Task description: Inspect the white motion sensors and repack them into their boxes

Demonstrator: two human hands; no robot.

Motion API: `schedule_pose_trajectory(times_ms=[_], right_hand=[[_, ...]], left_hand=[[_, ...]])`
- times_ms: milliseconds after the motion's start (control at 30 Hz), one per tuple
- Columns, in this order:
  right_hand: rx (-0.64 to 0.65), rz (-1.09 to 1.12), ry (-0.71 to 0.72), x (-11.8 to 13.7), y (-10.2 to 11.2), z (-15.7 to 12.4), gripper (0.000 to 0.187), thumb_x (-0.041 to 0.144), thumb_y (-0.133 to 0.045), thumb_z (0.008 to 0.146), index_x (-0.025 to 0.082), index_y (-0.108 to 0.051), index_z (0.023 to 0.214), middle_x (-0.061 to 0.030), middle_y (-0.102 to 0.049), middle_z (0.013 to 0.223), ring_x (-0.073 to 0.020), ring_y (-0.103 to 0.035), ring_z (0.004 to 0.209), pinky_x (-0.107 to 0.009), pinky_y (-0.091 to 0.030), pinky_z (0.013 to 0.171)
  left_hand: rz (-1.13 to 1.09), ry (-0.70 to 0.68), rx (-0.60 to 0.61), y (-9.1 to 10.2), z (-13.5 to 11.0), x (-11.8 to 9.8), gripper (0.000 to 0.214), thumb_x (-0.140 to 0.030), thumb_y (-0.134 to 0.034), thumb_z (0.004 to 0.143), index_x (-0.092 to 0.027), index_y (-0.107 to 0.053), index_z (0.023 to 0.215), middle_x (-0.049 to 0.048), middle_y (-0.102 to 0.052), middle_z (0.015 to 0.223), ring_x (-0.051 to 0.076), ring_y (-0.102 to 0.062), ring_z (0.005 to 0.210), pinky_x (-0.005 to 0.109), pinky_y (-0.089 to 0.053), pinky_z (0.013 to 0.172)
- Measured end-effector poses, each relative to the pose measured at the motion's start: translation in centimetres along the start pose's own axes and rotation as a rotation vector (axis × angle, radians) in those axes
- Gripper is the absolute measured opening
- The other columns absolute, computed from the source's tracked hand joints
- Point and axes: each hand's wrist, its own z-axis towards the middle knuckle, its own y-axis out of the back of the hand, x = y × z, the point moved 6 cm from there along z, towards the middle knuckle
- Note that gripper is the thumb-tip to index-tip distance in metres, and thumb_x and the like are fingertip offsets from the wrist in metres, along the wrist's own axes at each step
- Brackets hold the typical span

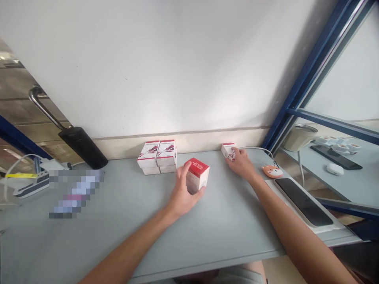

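Note:
My left hand is closed around a small red and white carton, its red lettered top facing up, over the middle of the table. At the back right, my right hand has its fingers on another small white carton with a red edge, standing close to the wall. Part of that carton is hidden behind the fingers. Left of my left hand, several similar cartons are stacked two high against the wall, side by side.
A black cylinder with a metal handle leans at the left, near a power strip with cables and a pixelated patch. On the right of the grey table lie an orange animal-shaped item and a black phone. A blue-framed glass panel borders the right.

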Motion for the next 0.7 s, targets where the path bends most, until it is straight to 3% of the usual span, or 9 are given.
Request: schedule_pose_trajectory(times_ms=[167,300,400,500,600,700], right_hand=[[0.013,0.006,0.005,0.3,0.2,-0.2,0.063,0.042,-0.058,0.099,0.016,-0.044,0.155,-0.0238,-0.052,0.144,-0.0385,-0.056,0.133,-0.043,-0.047,0.104],[0.015,0.015,0.013,0.5,0.3,-0.2,0.062,0.04,-0.058,0.1,0.016,-0.043,0.155,-0.0228,-0.052,0.144,-0.0377,-0.056,0.133,-0.042,-0.047,0.103],[0.012,0.016,0.015,0.4,0.4,-0.1,0.061,0.04,-0.057,0.1,0.016,-0.043,0.154,-0.0228,-0.052,0.144,-0.0376,-0.055,0.133,-0.042,-0.047,0.103],[0.012,0.012,0.019,0.4,0.2,0.0,0.061,0.041,-0.057,0.099,0.015,-0.044,0.153,-0.0231,-0.051,0.144,-0.0376,-0.055,0.131,-0.043,-0.047,0.103],[0.014,0.01,0.025,0.3,-0.1,0.1,0.061,0.041,-0.057,0.099,0.016,-0.044,0.153,-0.0233,-0.051,0.144,-0.0375,-0.055,0.131,-0.042,-0.047,0.103],[0.012,0.013,0.022,0.4,-0.2,0.1,0.062,0.04,-0.056,0.1,0.016,-0.042,0.155,-0.0239,-0.05,0.143,-0.0385,-0.054,0.132,-0.043,-0.047,0.102]], left_hand=[[-0.169,0.08,-0.062,0.9,1.2,0.4,0.087,-0.04,-0.078,0.092,-0.036,-0.03,0.164,0.0146,-0.051,0.158,0.03,-0.056,0.144,0.048,-0.051,0.116],[-0.252,0.226,-0.024,0.9,1.6,0.7,0.087,-0.047,-0.077,0.092,-0.038,-0.031,0.165,0.0122,-0.063,0.142,0.026,-0.071,0.12,0.042,-0.061,0.096],[-0.357,0.304,-0.118,2.2,1.9,0.4,0.084,-0.049,-0.085,0.084,-0.033,-0.045,0.156,0.0106,-0.067,0.135,0.025,-0.074,0.108,0.038,-0.063,0.087],[-0.405,0.341,-0.285,6.3,3.1,0.0,0.062,-0.056,-0.078,0.088,-0.029,-0.056,0.139,0.0096,-0.065,0.142,0.025,-0.072,0.112,0.034,-0.063,0.084],[-0.418,0.443,-0.429,12.2,5.0,0.7,0.046,-0.056,-0.046,0.106,-0.02,-0.062,0.13,0.0091,-0.071,0.129,0.025,-0.071,0.113,0.034,-0.063,0.084],[-0.352,0.604,-0.512,17.7,6.6,2.3,0.039,-0.045,-0.051,0.106,-0.011,-0.067,0.119,0.009,-0.072,0.118,0.026,-0.071,0.105,0.035,-0.062,0.084]])
